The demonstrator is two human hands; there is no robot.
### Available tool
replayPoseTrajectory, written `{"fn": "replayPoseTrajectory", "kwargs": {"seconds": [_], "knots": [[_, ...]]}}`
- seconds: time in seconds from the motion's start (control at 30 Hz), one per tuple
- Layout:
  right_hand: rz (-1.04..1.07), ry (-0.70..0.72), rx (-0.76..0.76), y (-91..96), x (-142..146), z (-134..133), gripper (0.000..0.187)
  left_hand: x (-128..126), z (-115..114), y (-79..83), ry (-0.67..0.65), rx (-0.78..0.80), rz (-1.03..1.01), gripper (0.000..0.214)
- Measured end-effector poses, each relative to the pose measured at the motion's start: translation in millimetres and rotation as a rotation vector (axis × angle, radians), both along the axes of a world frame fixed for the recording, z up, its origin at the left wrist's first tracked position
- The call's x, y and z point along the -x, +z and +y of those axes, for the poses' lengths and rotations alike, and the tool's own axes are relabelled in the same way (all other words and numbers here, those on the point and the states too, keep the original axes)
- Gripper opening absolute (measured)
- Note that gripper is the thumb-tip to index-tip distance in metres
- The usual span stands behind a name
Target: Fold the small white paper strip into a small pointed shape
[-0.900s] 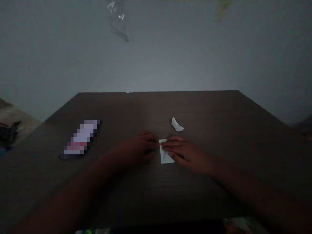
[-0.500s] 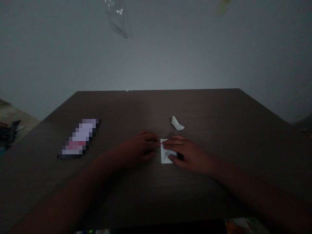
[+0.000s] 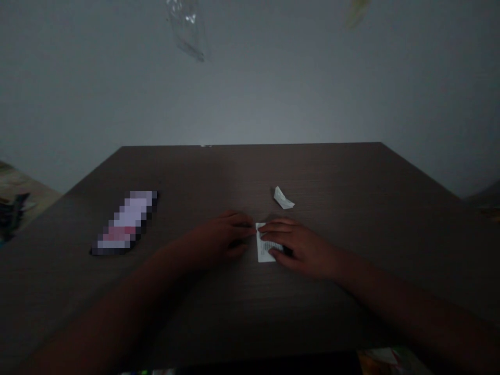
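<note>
A small printed paper sheet (image 3: 264,254) lies flat on the dark wooden table (image 3: 219,177). My right hand (image 3: 291,239) rests over its right part, palm down with the fingers stretched out across the print, covering much of it. At the sheet's left edge is my left hand (image 3: 232,234), its fingers extended and the index fingertip touching or nearly touching the paper. Just beyond my right hand sits a folded, creased piece of white paper (image 3: 283,198).
A phone (image 3: 127,221) with a blurred-out screen lies to the left on the table. Against the pale wall (image 3: 273,78) hangs a clear plastic bag (image 3: 187,31). Colourful items (image 3: 385,362) show below the table's front edge, and dark clutter (image 3: 11,213) stands at far left.
Both hands stay in almost the same place on and beside the paper. The whole view has shifted very slightly.
</note>
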State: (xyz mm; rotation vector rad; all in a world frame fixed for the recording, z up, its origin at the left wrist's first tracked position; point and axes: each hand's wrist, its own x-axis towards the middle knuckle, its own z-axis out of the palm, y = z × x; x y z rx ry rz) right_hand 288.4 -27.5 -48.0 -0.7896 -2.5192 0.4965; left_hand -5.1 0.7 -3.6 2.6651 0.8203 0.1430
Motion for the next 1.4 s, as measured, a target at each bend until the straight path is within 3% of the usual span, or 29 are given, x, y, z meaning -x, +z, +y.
{"fn": "replayPoseTrajectory", "kwargs": {"seconds": [0.1,0.3,0.6,0.8,1.17,1.4], "knots": [[-0.006,0.009,0.007,0.3,-0.5,0.8,0.032,-0.8,2.5,-2.8,0.01,0.002,-0.041,0.035],[0.002,0.014,-0.03,4.4,1.6,0.3,0.029,-5.4,4.0,-7.4,0.148,-0.013,-0.027,0.03],[0.039,-0.026,-0.004,-3.0,3.2,-1.1,0.044,-7.3,3.9,-2.9,0.078,-0.035,0.029,0.033],[0.008,-0.007,0.018,-3.2,1.9,-0.7,0.046,-4.5,2.1,1.1,0.061,-0.008,-0.015,0.036],[-0.015,0.007,0.047,2.4,2.1,-0.9,0.042,0.2,6.9,-6.5,0.036,-0.013,-0.034,0.038],[-0.006,0.003,0.059,1.5,2.5,-0.7,0.042,-2.0,7.2,-10.5,0.137,0.01,-0.074,0.037]]}}
